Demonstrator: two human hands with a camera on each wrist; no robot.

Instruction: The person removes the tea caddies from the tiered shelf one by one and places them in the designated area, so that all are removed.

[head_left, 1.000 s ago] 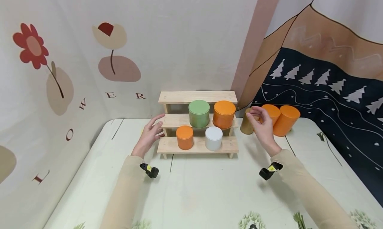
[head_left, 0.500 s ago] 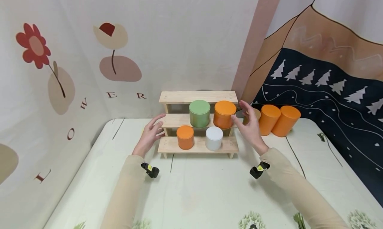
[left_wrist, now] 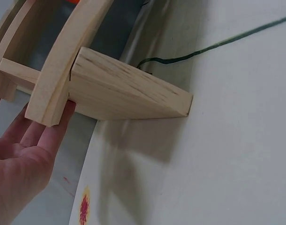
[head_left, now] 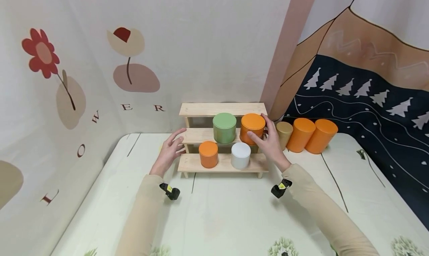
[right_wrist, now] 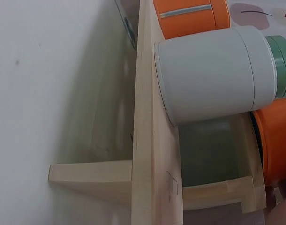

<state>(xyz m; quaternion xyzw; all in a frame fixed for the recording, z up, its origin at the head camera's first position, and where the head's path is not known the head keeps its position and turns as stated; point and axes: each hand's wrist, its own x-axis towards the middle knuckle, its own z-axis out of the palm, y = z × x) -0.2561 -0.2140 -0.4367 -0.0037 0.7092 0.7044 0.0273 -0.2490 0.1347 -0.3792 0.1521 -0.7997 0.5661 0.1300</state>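
Observation:
A three-tier wooden shelf [head_left: 191, 137] stands on the table. Its middle tier carries a green canister [head_left: 224, 128] and a larger orange canister [head_left: 252, 122]. On the lowest tier are a small orange canister [head_left: 208, 154] and a white canister [head_left: 240, 156]. My right hand [head_left: 270, 146] holds the larger orange canister from the right, thumb across its front and fingers round its far side. At the shelf's left end my left hand [head_left: 167, 153] rests with relaxed fingers; in the left wrist view its fingertips [left_wrist: 63, 115] touch the lower edge of a board.
Right of the shelf stand a gold canister [head_left: 284, 134] and two tall orange canisters [head_left: 301, 135], close together. A printed curtain [head_left: 214, 44] hangs behind the shelf. The white tablecloth [head_left: 214, 211] spreads out in front.
My right hand has moved left from the gold canister to the larger orange canister on the middle tier and now holds its side. The left hand stays at the shelf's end.

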